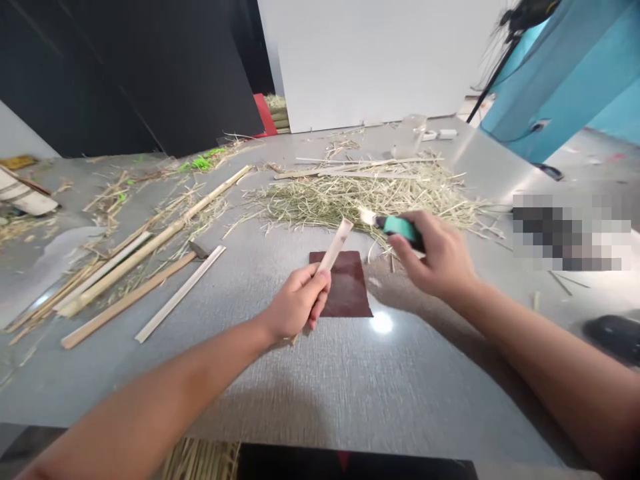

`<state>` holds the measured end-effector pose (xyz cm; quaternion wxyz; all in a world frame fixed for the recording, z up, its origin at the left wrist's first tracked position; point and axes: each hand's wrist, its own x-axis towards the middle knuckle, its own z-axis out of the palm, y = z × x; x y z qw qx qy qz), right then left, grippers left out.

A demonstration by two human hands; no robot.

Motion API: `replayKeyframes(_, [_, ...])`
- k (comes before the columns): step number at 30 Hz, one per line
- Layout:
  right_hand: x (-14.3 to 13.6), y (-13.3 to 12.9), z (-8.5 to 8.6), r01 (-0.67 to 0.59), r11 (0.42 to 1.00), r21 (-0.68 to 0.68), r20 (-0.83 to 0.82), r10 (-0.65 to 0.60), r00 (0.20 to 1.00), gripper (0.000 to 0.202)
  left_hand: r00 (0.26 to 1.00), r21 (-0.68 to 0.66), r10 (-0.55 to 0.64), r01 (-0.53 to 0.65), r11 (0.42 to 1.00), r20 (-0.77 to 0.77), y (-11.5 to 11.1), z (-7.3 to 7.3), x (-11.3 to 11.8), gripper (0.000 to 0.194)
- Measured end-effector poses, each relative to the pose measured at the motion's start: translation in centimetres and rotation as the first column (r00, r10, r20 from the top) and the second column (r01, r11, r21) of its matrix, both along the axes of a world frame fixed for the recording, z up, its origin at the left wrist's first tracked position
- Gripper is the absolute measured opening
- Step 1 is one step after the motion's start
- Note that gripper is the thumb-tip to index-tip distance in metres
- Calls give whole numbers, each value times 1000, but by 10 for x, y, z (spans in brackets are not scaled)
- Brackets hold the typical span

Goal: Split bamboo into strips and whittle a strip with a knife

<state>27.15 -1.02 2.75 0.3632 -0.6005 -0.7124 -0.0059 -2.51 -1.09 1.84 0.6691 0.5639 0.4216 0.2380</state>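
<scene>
My left hand [303, 297] is closed round a flat, pale bamboo strip [337, 243], its upper end tilted away from me to the right. Beneath that strip a dark red-brown square sheet [353, 287] lies flat on the grey floor, partly covered by the hand. To the right, my right hand [440, 257] grips a utility knife [400, 229] with a green and black handle. Its pale front end is blurred, points left and stays apart from the strip. Just beyond both hands spreads a heap of thin bamboo shavings [360, 193].
On the left lie a long bamboo pole [165, 233], a hammer [145, 290] and another pale strip [180, 293]. A white panel [380, 60] and a dark panel [125, 73] stand behind. A clear plastic cup [410, 137] is beyond the heap, and a black object [613, 337] sits at right.
</scene>
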Motion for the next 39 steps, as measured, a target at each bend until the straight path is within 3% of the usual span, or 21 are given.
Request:
replayKeyframes(4, [-22,0,-20,-178,982,-69,69,183,981,53,999,-8,15,-14,1000,48,-4,1,0,46])
replayKeyframes(7, [-26,-2,-23,-237,970,-49,90,241,966,53,998,1,10,-10,1000,61,-9,1,0,47])
replayKeyframes(16, [-19,-2,-19,-92,975,-201,96,114,989,53,997,-52,-12,8,999,-73,-8,-2,5,53])
replayKeyframes(24, [-10,2,-12,-41,999,-18,155,44,987,54,991,115,14,2,993,-133,-14,5,6,55])
replayKeyframes(34, [0,15,-13,70,997,15,232,-72,970,54,998,22,-47,48,999,-44,4,1,4,47])
replayKeyframes(39, [5,14,-7,66,996,63,268,-80,960,54,997,-13,-82,82,997,11,10,7,1,41])
